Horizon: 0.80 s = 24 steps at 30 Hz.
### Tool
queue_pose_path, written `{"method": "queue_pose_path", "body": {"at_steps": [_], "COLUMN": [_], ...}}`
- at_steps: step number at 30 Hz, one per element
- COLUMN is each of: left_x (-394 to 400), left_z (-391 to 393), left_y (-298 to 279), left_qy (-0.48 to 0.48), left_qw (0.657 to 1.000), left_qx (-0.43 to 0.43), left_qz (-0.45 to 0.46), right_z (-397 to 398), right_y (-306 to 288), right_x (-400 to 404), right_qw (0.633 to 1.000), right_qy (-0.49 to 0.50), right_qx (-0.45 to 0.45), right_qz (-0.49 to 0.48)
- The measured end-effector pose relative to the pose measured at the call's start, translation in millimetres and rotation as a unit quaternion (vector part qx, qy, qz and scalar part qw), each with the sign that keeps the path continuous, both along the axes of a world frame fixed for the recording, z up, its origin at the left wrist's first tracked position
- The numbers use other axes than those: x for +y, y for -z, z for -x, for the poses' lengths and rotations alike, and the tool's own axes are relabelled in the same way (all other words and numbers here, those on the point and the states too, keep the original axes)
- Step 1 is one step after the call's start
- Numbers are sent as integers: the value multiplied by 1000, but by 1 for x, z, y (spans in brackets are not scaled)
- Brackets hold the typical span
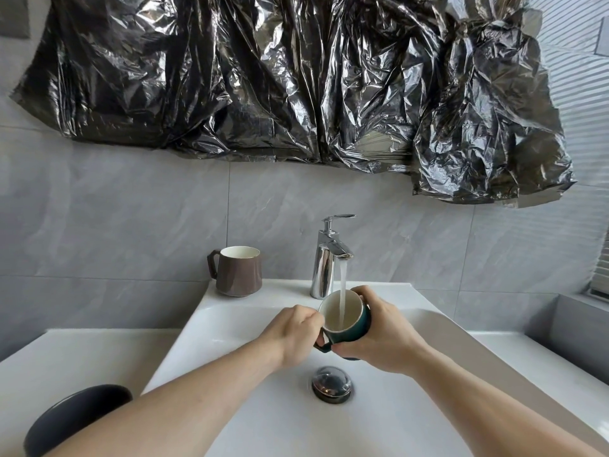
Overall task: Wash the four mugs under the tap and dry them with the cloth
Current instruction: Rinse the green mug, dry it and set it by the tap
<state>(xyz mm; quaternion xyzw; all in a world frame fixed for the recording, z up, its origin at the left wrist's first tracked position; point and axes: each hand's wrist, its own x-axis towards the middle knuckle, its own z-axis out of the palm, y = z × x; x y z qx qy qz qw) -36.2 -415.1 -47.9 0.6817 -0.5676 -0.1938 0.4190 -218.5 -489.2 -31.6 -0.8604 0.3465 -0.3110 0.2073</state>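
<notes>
At centre frame a teal mug [348, 328], tilted so the tap [329, 255] stream runs into it, is clasped by the right hand [379, 338] while the left hand [296, 334] pinches its rim above the sink [230, 324], a brown mug [238, 271] waiting upper left.

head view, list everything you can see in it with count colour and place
green mug: 1, dark green, white inside, under the running tap
brown mug: 1, brown, white inside, back left ledge of basin
tap: 1, chrome, behind basin, water flowing
basin: 1, white, centre
drain plug: 1, dark metal, basin floor
dark round object: 1, black, left counter, partly hidden
plastic sheet: 1, black, on wall above
left hand: 1, at mug rim
right hand: 1, grips mug body
</notes>
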Motion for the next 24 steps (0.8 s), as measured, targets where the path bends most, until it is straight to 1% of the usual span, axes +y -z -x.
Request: {"method": "queue_pose_path", "body": {"at_steps": [5,8,10,12,15,16,20,24], "left_x": [-1,1,2,4,3,2,0,1], "left_z": [0,2,4,6,4,3,4,5], "left_y": [-1,-3,-6,-11,-13,-12,-11,-13], "left_qy": [-36,-66,-81,-76,-74,-78,-101,-125], "left_qw": [998,995,992,993,993,993,988,976], "left_qx": [-41,-67,-68,-39,41,45,7,-45], "left_qz": [13,39,62,75,79,82,114,173], "right_z": [-2,-4,-5,-6,-8,-9,-10,-11], "right_y": [0,1,2,3,4,4,6,8], "right_x": [4,6,8,10,10,10,7,2], "right_qw": [1000,999,998,997,996,995,993,995], "right_qy": [-16,-26,-32,-40,-52,-57,-70,-66], "right_qx": [-10,-23,-38,-50,-63,-66,-72,-57], "right_qz": [-18,-30,-36,-40,-44,-48,-63,-39]}}
